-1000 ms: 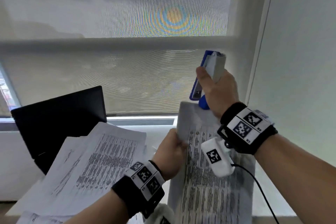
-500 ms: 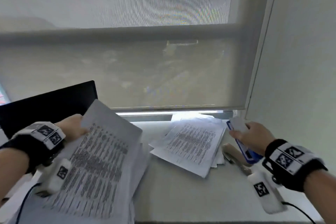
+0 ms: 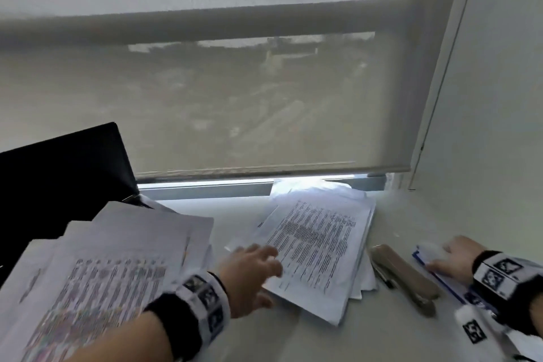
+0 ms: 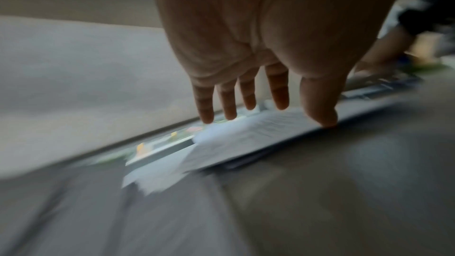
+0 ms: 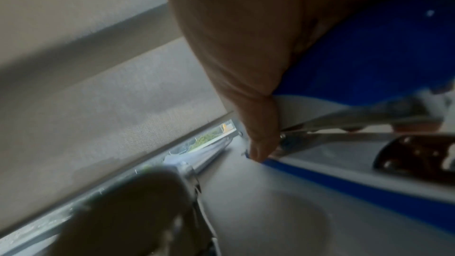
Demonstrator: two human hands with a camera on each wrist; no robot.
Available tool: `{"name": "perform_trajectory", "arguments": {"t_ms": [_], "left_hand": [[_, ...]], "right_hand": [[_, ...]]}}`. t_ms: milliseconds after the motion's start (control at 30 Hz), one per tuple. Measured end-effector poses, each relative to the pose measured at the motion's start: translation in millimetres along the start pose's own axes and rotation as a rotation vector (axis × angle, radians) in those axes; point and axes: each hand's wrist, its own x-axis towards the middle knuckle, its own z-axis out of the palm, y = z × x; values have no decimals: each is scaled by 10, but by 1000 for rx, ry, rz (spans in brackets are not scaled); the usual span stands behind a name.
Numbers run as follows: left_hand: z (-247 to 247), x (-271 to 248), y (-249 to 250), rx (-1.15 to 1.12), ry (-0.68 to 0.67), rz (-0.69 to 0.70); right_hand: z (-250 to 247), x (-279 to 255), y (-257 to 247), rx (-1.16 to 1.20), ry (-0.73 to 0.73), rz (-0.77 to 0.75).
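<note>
A blue and white stapler (image 3: pixel 429 259) lies on the desk at the right, and my right hand (image 3: pixel 440 258) grips it from above. In the right wrist view my thumb (image 5: pixel 261 143) curls over the side of the stapler (image 5: pixel 369 55), whose base rests on the desk. My left hand (image 3: pixel 271 261) reaches over the near left corner of a stack of printed sheets (image 3: pixel 320 244) at the desk's middle. It holds nothing. In the left wrist view the fingers (image 4: pixel 279 92) are straight and spread just above the stack (image 4: pixel 241 141).
A tan stapler (image 3: pixel 402 276) lies between the stack and the blue stapler. A loose pile of printed sheets (image 3: pixel 111 267) covers the left of the desk, with a black screen (image 3: pixel 58 173) behind it. A lowered window blind (image 3: pixel 235 97) and a wall (image 3: pixel 493 97) close off the back and right.
The right hand brought the blue stapler down from the raised sheets to the desk. The left hand laid those sheets on the left pile, let go, and moved right to the middle stack.
</note>
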Motion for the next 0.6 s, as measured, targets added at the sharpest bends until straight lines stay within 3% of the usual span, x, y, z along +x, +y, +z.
{"name": "perform_trajectory", "arguments": {"t_ms": [67, 200, 333, 400, 467, 533, 600], "left_hand": [[62, 193, 161, 112, -46, 96], [113, 413, 250, 9, -117, 119], [128, 448, 267, 27, -57, 137], [129, 459, 282, -63, -29, 67], [100, 424, 328, -74, 1, -8], [37, 322, 417, -25, 37, -54], [-34, 152, 553, -31, 70, -59]], "right_hand": [[28, 149, -47, -43, 59, -76], [33, 284, -201, 6, 215, -118], [-1, -15, -328, 22, 401, -231], [70, -217, -309, -20, 330, -340], [192, -410, -286, -52, 168, -440], [317, -512, -265, -55, 37, -439], [387, -567, -263, 22, 0, -378]]}}
